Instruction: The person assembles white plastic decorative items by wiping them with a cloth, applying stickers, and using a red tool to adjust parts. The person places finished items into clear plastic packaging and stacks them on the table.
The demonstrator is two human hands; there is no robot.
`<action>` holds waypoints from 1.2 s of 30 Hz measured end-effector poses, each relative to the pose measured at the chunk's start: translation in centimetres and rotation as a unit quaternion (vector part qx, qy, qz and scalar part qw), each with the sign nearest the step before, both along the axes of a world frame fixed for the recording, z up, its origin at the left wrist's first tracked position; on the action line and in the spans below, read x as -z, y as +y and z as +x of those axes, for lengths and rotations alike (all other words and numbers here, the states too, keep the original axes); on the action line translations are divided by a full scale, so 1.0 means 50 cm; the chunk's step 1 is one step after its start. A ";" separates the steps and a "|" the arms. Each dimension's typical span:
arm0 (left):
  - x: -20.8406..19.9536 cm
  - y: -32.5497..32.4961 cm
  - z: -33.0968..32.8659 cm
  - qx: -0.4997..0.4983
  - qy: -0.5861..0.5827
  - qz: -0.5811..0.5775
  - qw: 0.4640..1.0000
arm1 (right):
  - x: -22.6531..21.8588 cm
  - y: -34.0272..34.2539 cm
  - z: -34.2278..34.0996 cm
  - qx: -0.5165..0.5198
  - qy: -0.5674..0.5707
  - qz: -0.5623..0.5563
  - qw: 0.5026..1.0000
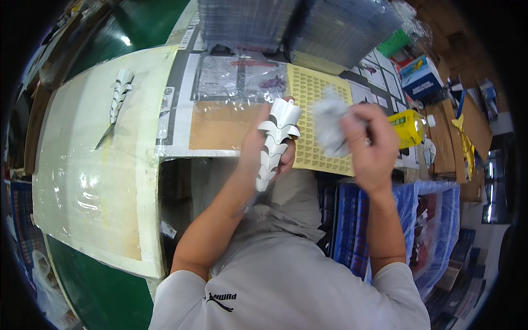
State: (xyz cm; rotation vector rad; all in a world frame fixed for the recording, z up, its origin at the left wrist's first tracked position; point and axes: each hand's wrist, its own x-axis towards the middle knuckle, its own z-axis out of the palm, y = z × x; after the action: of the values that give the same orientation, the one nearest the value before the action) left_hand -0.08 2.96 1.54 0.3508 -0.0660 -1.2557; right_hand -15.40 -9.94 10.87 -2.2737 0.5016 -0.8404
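Holding in the left hand (252, 140), closed around it from behind, a white, tapering piece of overlapping scalloped segments (276, 143), wide end away from the body, narrow end toward the lap. Mostly hidden behind that piece: the left fingers. Hard to make out past the narrow end: a blurred greyish tip against the forearm. Pinching in the right hand (375, 144), over the yellow sheet with rows of small dark print (319, 82), a crumpled whitish wad (330, 126); too smeared to tell cloth from paper. Just beyond the right hand, partly covered by it, a yellow-labelled bottle (408, 127). Well apart at left, on the glossy cream tabletop (99, 192), another white segmented piece with a dark pointed tip (119, 98). Cut off along the top edge, bluish, transparent stacks (245, 25). Partly hidden by the right arm, blue plastic crates (350, 231).
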 end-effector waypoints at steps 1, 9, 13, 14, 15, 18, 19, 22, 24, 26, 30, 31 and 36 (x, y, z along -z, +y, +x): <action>-0.004 -0.008 -0.007 -0.023 0.034 0.020 0.999 | 0.006 0.033 0.017 -0.084 0.012 -0.059 0.995; 0.022 0.028 -0.038 0.019 -0.102 0.085 0.991 | 0.087 0.009 0.147 -0.025 -0.015 -0.110 0.994; 0.038 0.027 -0.028 -0.007 -0.067 0.046 0.997 | 0.076 -0.011 0.140 0.017 -0.063 -0.110 0.992; 0.038 0.025 -0.032 -0.029 -0.065 0.059 0.996 | 0.082 0.001 0.134 0.014 -0.102 -0.101 0.990; 0.034 0.025 -0.029 -0.049 -0.064 0.079 0.994 | 0.090 0.016 0.126 -0.010 -0.082 -0.093 0.992; 0.029 0.003 -0.032 -0.133 0.031 0.170 0.976 | 0.123 0.071 0.097 -0.075 -0.052 -0.067 0.994; 0.030 -0.002 -0.029 -0.128 0.027 0.149 0.980 | 0.130 0.089 0.080 -0.087 -0.037 -0.017 0.995; 0.035 -0.001 0.019 -0.114 0.035 0.060 0.991 | 0.147 0.149 0.040 -0.198 -0.014 0.050 0.979; 0.039 -0.001 0.050 -0.121 0.007 0.003 0.993 | 0.142 0.182 0.015 -0.356 0.007 0.107 0.928; 0.033 0.002 0.074 -0.136 -0.051 -0.046 0.988 | 0.120 0.183 -0.013 -0.488 0.190 0.061 0.850; -0.008 0.015 0.088 -0.146 -0.100 -0.001 0.984 | 0.057 0.066 -0.035 -0.367 0.031 0.055 0.928; -0.017 0.014 0.080 -0.139 -0.111 0.012 0.984 | 0.040 0.043 -0.037 -0.297 0.009 0.156 0.942; -0.024 0.002 0.012 -0.199 -0.102 0.118 0.968 | 0.070 0.104 0.056 -0.212 -0.076 -0.036 0.974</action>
State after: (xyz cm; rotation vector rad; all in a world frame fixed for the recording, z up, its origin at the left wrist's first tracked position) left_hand 0.52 3.05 2.74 0.6658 -0.0204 -0.8271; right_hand -12.58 -4.73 7.37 -2.2410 -0.0886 -0.8106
